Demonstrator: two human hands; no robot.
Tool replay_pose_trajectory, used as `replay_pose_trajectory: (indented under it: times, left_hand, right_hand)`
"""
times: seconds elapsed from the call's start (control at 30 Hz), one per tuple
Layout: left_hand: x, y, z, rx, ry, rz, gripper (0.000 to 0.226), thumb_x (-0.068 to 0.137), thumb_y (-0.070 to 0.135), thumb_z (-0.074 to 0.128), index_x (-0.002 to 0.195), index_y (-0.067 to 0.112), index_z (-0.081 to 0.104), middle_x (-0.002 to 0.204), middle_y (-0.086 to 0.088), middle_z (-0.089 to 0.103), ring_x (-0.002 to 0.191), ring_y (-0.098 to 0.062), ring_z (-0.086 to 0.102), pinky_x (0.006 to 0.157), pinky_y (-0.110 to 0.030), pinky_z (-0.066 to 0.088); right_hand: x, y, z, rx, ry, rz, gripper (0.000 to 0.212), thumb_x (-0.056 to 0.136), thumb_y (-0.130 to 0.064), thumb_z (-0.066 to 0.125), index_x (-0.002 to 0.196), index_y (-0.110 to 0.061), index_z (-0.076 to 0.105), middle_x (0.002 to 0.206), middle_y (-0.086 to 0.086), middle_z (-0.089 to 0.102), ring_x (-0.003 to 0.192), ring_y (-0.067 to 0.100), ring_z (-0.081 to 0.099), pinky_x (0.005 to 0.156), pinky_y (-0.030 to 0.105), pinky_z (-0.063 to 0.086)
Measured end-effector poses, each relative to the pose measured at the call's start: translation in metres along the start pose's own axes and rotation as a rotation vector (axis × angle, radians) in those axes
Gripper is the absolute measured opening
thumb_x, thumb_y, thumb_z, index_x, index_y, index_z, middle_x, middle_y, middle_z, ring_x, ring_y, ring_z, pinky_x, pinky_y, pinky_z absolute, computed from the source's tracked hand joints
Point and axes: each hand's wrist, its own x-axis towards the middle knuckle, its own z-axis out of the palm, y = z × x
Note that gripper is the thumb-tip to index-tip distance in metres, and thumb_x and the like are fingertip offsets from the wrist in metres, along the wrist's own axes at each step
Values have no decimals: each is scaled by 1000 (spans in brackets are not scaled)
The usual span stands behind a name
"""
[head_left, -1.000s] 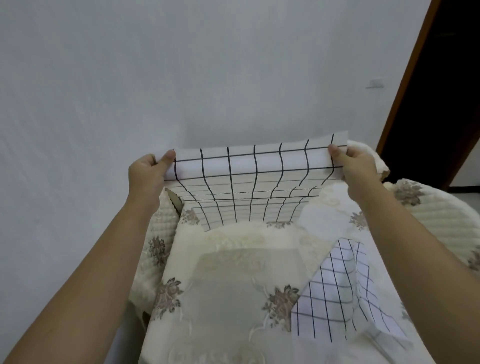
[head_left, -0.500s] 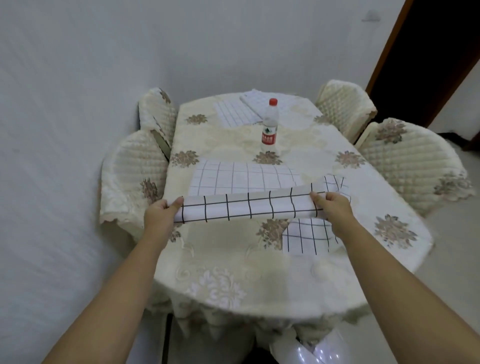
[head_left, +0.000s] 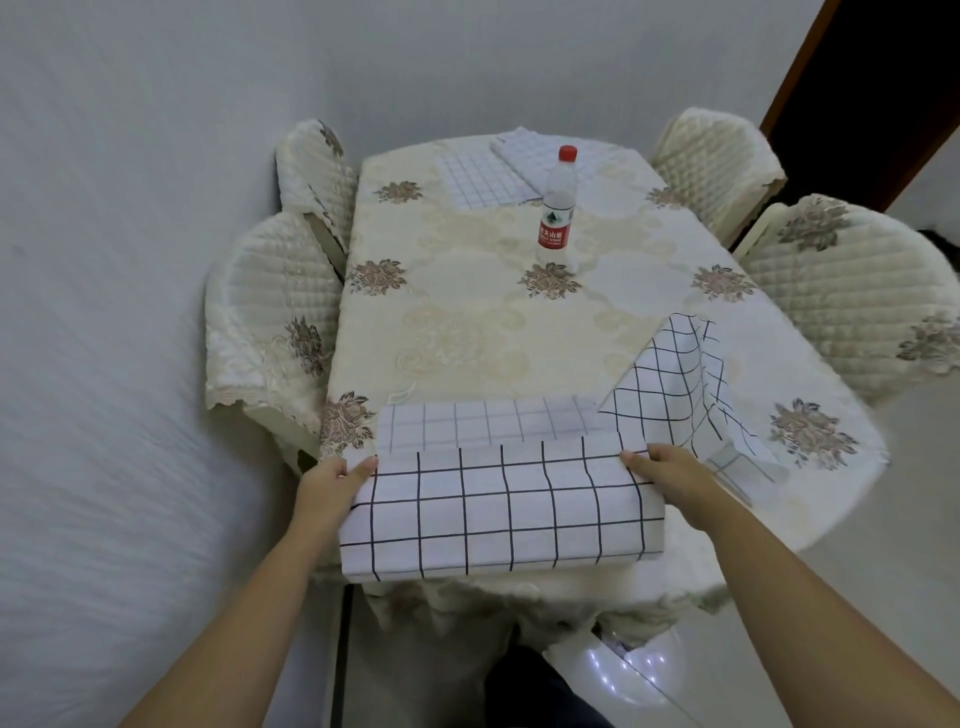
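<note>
A white cloth with a black grid lies folded over at the near edge of the table, its front part hanging past the edge. My left hand pinches the cloth's left end at the fold. At the right end of the fold, my right hand grips it with the thumb on top. A paler layer of the same cloth shows flat on the table just behind the fold.
A second grid cloth lies crumpled to the right. A water bottle with a red cap stands mid-table, with more folded grid cloths behind it. Quilted chairs flank both sides; a wall is close on the left.
The cloth was held up high against the wall, then came down over the table. It now lies folded at the near edge, and both hands have moved toward me.
</note>
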Motion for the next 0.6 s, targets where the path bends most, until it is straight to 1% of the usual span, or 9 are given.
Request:
replay_pose_trajectory:
  times: [0.1, 0.17, 0.23, 0.37, 0.43, 0.47, 0.53, 0.57, 0.6]
  left_hand:
    - [6, 11, 6, -12, 4, 14, 28, 86, 32, 63, 76, 7, 55, 73, -12, 51, 67, -19, 46, 59, -30, 35]
    - [12, 14, 12, 5, 12, 2, 36, 89, 31, 59, 65, 8, 44, 67, -11, 42, 62, -18, 39, 56, -30, 29]
    - [17, 12, 17, 8, 14, -14, 40, 91, 32, 56, 62, 12, 38, 66, -9, 38, 61, -18, 36, 56, -30, 25]
    - [25, 2, 23, -7, -12, -105, 24, 90, 30, 58, 81, 8, 57, 79, -6, 55, 76, -22, 51, 65, -29, 38]
    - [27, -5, 24, -19, -25, -185, 15, 88, 23, 62, 92, 8, 57, 85, -6, 59, 80, -23, 56, 67, -29, 43]
    - [30, -8, 23, -27, -28, -220, 13, 86, 18, 63, 94, 8, 57, 88, -7, 60, 81, -24, 58, 68, -31, 47]
    - [34, -16, 20, -8, -28, -264, 12, 84, 10, 63, 94, 7, 59, 95, -13, 63, 88, -28, 61, 78, -39, 52]
    - [34, -18, 19, 9, -26, -277, 11, 83, 8, 62, 94, 7, 60, 98, -15, 64, 91, -30, 61, 83, -41, 51]
    - [34, -18, 19, 23, -22, -289, 12, 83, 7, 61, 95, 6, 61, 99, -16, 65, 92, -30, 61, 84, -41, 50]
  right_hand:
    - [10, -7, 9, -58, 80, -9, 26, 90, -21, 58, 79, 1, 52, 77, 16, 53, 70, 24, 52, 64, 31, 42]
    - [20, -7, 15, -98, 180, -5, 36, 91, -20, 57, 93, 16, 54, 97, 32, 53, 90, 37, 58, 82, 42, 46]
    - [30, -7, 23, -110, 229, 16, 38, 91, -21, 55, 95, 17, 53, 94, 35, 48, 89, 38, 56, 83, 41, 44]
    - [52, -3, 37, -103, 255, 72, 31, 92, -22, 53, 74, 2, 48, 71, 14, 41, 66, 24, 45, 67, 31, 35]
    - [63, -1, 42, -108, 285, 63, 31, 93, -24, 52, 69, -7, 41, 67, 4, 40, 65, 21, 41, 62, 30, 33]
    - [71, -3, 44, -117, 289, 62, 27, 93, -25, 52, 73, -7, 46, 71, 4, 46, 71, 23, 47, 65, 32, 37]
    - [79, -11, 50, -139, 286, 60, 26, 93, -27, 51, 101, -2, 56, 95, 8, 57, 96, 30, 53, 80, 36, 42]
    - [82, -14, 53, -138, 280, 56, 29, 94, -27, 51, 108, -2, 55, 100, 9, 56, 100, 30, 52, 81, 36, 42]
    - [86, -18, 56, -130, 254, 44, 25, 94, -26, 50, 100, -3, 54, 93, 8, 54, 94, 28, 50, 75, 34, 41]
